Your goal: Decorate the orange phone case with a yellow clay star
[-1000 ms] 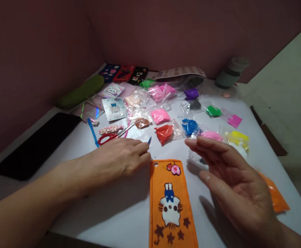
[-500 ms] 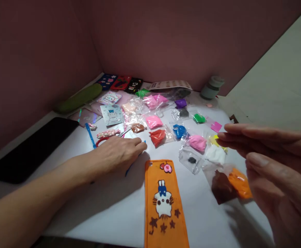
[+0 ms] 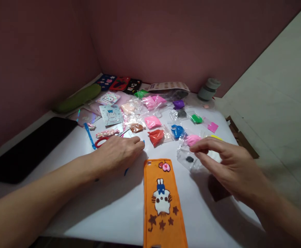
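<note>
My left hand (image 3: 120,150) rests low over the white tabletop, its fingers closed around a thin blue modelling tool (image 3: 126,171). Both ends of the tool peek out from beneath the hand. My right hand (image 3: 225,165) has thumb and forefinger drawn together in a pinch; whatever lies between the tips is too small or hidden. Those fingertips hover by a clear bag with a black lump of clay (image 3: 190,159). Between the hands lies an orange phone case (image 3: 163,220), decorated with a white cat figure, brown stars and a pink flower-like shape.
Small clear bags of coloured clay, such as red (image 3: 156,137), blue (image 3: 177,131) and green (image 3: 196,119), spread across the table. Red-handled scissors (image 3: 101,142) and another blue tool (image 3: 89,135) lie left. A black slab (image 3: 34,148), green cucumber-like object (image 3: 78,99) and jar (image 3: 209,89) sit farther out.
My right hand has moved left and inward, its fingers going from stretched out to a pinch over the clay bags. The left hand stays nearly in place.
</note>
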Motion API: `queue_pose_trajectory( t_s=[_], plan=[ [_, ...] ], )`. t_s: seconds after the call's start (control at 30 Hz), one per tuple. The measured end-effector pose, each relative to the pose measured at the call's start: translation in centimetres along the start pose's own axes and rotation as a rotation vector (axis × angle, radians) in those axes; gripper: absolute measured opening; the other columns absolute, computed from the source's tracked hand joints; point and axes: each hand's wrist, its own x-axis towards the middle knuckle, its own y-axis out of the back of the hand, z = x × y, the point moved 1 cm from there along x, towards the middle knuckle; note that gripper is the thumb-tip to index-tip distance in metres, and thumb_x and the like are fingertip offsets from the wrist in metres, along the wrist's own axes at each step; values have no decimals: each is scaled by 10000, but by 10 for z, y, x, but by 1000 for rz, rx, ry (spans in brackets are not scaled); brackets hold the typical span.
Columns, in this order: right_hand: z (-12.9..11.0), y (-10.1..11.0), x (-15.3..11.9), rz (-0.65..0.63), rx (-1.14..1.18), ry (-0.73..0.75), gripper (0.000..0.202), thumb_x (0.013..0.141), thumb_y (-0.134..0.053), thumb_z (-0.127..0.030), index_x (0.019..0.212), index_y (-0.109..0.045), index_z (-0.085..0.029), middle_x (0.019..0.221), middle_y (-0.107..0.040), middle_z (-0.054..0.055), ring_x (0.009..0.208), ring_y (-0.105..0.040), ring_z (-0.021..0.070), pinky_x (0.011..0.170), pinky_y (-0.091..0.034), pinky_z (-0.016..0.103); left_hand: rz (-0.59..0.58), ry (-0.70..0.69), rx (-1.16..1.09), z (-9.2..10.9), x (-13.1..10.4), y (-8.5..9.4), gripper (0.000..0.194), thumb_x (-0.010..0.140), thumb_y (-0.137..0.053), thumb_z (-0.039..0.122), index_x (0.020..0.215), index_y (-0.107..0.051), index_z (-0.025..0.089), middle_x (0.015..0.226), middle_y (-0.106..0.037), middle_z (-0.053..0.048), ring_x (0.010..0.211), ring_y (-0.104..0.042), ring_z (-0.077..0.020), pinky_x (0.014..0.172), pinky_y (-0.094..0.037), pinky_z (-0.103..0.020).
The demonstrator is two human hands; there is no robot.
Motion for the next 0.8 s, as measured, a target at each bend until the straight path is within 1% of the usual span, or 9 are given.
queue_pose_trajectory(
  t_s=[0.07, 0.17, 0.27, 0.37, 0.43, 0.53, 0.6, 0.67, 0.8],
  plan=[
    [0, -7, 14, -119, -73, 65, 163, 883, -548, -105, 879, -680, -200, 856, -718, 45, 783, -664, 185, 682, -529, 318, 16, -1, -34, 0, 1, -2, 124, 849, -485, 98, 784, -562, 170, 776, -612, -48, 591, -561, -169, 497, -287, -282],
    [4, -25, 32, -233, -113, 132, 181, 818, -601, -49, 799, -700, -199, 782, -708, 35, 744, -641, 190, 651, -502, 315, 61, 11, -97, 0, 2, -4, 168, 896, -467, 123, 794, -593, 168, 761, -603, -35, 579, -542, -147, 518, -325, -270],
    [11, -45, 44, -280, -156, 163, 171, 804, -617, -47, 806, -718, -186, 806, -704, 62, 776, -628, 218, 670, -494, 343, 116, 27, -164, 1, 2, -6, 217, 945, -450, 163, 843, -642, 164, 801, -608, -39, 622, -565, -146, 555, -360, -267],
    [14, -57, 53, -297, -189, 180, 187, 821, -593, -50, 803, -731, -175, 815, -698, 90, 811, -616, 254, 702, -485, 386, 173, 14, -229, 2, 3, -9, 238, 952, -483, 191, 820, -680, 170, 827, -599, -35, 649, -562, -138, 571, -372, -257],
    [12, -60, 57, -313, -186, 197, 199, 825, -589, -45, 828, -741, -173, 814, -695, 90, 810, -612, 253, 711, -480, 386, 205, -31, -267, 3, 3, -11, 241, 944, -516, 201, 795, -705, 186, 807, -587, -26, 675, -551, -140, 589, -375, -251],
    [6, -59, 58, -339, -145, 226, 193, 827, -600, -43, 862, -740, -172, 825, -699, 70, 793, -617, 218, 705, -481, 343, 256, -92, -300, 3, 6, -13, 224, 927, -557, 192, 784, -729, 193, 771, -581, -27, 717, -535, -157, 636, -376, -267],
    [2, -57, 53, -351, -112, 241, 170, 833, -599, -51, 836, -728, -161, 834, -699, 68, 786, -619, 203, 694, -481, 321, 288, -114, -313, 2, 9, -12, 214, 917, -576, 181, 768, -729, 185, 765, -589, -31, 720, -520, -160, 671, -377, -282],
    [-1, -56, 47, -365, -86, 247, 168, 854, -575, -67, 821, -717, -150, 836, -694, 78, 785, -615, 207, 680, -481, 322, 312, -128, -325, 0, 12, -13, 204, 908, -596, 171, 753, -728, 187, 756, -598, -26, 720, -508, -157, 699, -379, -289],
    [-4, -54, 35, -410, -34, 236, 213, 902, -505, -89, 867, -702, -159, 797, -679, 66, 763, -602, 205, 657, -483, 324, 335, -148, -343, -4, 16, -17, 163, 882, -645, 182, 754, -740, 218, 753, -607, -16, 748, -503, -167, 759, -390, -310]
  ],
)
